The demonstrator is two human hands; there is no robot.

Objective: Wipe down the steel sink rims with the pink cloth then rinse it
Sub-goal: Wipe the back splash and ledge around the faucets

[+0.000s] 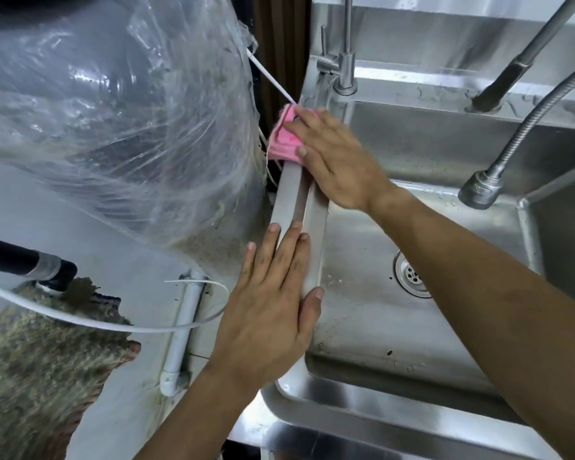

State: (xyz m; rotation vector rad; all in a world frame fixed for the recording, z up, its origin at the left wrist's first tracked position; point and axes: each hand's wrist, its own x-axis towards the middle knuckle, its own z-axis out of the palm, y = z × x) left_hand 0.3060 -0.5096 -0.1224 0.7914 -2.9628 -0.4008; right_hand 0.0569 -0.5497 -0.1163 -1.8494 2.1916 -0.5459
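Observation:
The pink cloth [282, 136] lies folded on the far end of the steel sink's left rim [301, 197]. My right hand [337, 157] presses flat on the cloth, fingers spread over it, most of the cloth hidden under the palm. My left hand [273, 300] rests flat on the near part of the same rim, fingers apart, thumb hooked over the inner edge, holding nothing. The sink basin [362, 310] with its round drain [410, 275] lies to the right of the rim.
A big drum wrapped in clear plastic [120, 121] stands tight against the rim's left side. A small steel tap [344, 61] rises behind the cloth. A flexible spray hose [485, 184] hangs over the basin's right side. White tubing [113, 327] and a mat lie on the floor at left.

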